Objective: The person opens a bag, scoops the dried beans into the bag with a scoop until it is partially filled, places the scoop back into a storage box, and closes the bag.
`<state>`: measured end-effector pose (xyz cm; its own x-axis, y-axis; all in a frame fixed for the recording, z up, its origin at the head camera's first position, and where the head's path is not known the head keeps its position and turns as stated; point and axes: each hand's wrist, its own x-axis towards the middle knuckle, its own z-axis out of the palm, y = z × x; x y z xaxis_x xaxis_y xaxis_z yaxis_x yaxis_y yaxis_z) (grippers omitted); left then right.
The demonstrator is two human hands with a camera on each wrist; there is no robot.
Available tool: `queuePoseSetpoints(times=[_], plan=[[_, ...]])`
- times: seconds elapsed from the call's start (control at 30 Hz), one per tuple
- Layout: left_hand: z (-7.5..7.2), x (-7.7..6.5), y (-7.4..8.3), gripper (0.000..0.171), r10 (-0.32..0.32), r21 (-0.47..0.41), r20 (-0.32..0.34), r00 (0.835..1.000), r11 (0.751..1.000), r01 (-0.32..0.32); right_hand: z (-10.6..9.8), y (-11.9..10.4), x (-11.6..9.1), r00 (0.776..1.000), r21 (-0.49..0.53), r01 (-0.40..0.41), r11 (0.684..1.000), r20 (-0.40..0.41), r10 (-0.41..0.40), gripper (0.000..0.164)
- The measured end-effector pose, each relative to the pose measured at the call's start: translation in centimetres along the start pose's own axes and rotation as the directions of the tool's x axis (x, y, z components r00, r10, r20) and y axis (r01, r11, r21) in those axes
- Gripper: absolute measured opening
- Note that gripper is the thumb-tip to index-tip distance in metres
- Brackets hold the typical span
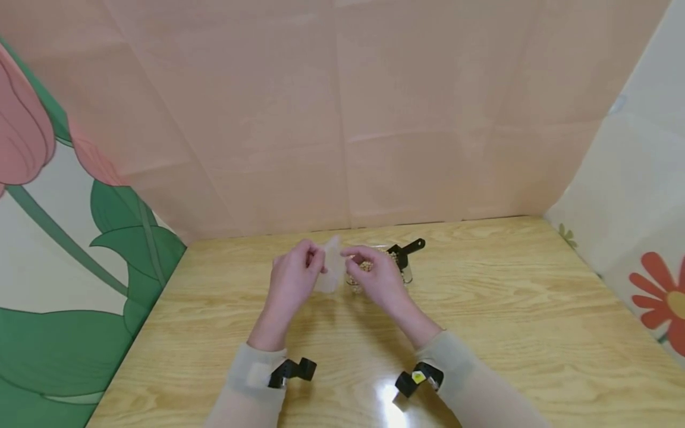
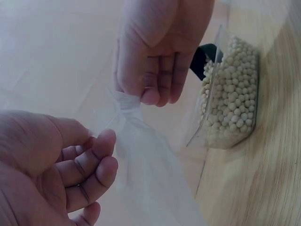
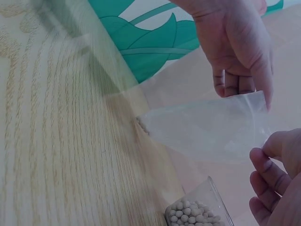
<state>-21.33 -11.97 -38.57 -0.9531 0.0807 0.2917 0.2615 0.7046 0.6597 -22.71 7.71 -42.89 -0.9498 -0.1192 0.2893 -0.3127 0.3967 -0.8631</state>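
Observation:
A translucent white bag (image 1: 332, 273) hangs upright between both hands above the table. My left hand (image 1: 293, 270) pinches one side of its top edge between thumb and index finger. On the opposite side, my right hand (image 1: 377, 273) pinches the top edge, its other fingers curled in. In the right wrist view a few small round pieces lie at the bottom of the bag (image 3: 202, 127). Just behind the right hand stands a clear container (image 3: 214, 186) filled with pale beige round pellets (image 2: 235, 94). A black scoop (image 1: 412, 246) rests in it, handle pointing up and right.
The wood-grain table (image 1: 508, 333) spreads out around the hands. A pink sheet (image 1: 342, 119) rises along the table's back edge. Flower-patterned panels flank both sides, with green leaves (image 1: 128, 238) at left and a red flower (image 1: 663, 291) at right.

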Motion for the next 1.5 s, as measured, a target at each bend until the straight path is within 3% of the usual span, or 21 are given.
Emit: queuePoseSetpoints(times=[0.27, 0.53, 0.83, 1.07, 1.3, 1.5], plan=[[0.2, -0.1, 0.3, 0.007, 0.048, 0.004, -0.003, 0.999, 0.999, -0.048, 0.0, -0.1, 0.0, 1.000, 0.002, 0.010, 1.000, -0.004, -0.010, 0.022], [-0.1, 0.1, -0.3, 0.005, -0.011, 0.017, -0.077, 0.997, 1.000, 0.012, -0.2, -0.3, -0.1, 1.000, -0.036, -0.030, 0.999, -0.008, 0.029, 0.021], [-2.1, 0.1, -1.3, 0.006, -0.033, -0.003, -0.081, 0.996, 0.999, 0.033, -0.5, 0.0, 0.1, 0.999, -0.070, -0.020, 0.997, -0.039, 0.017, 0.018], [-3.5, 0.1, -1.4, 0.006, -0.036, 0.006, -0.036, 0.999, 0.999, 0.036, -0.6, -0.1, 0.2, 0.999, -0.113, -0.020, 0.993, -0.035, 0.016, 0.017], [-2.7, 0.1, -1.2, 0.011, -0.035, 0.095, -0.015, 0.999, 0.995, 0.036, -0.3, -0.6, 0.0, 1.000, -0.122, 0.003, 0.993, -0.010, -0.005, 0.016], [-1.8, 0.2, -0.9, 0.009, -0.031, 0.080, 0.009, 0.999, 0.996, 0.030, -0.1, -0.7, 0.0, 1.000, -0.116, 0.015, 0.993, -0.005, -0.016, 0.018]])
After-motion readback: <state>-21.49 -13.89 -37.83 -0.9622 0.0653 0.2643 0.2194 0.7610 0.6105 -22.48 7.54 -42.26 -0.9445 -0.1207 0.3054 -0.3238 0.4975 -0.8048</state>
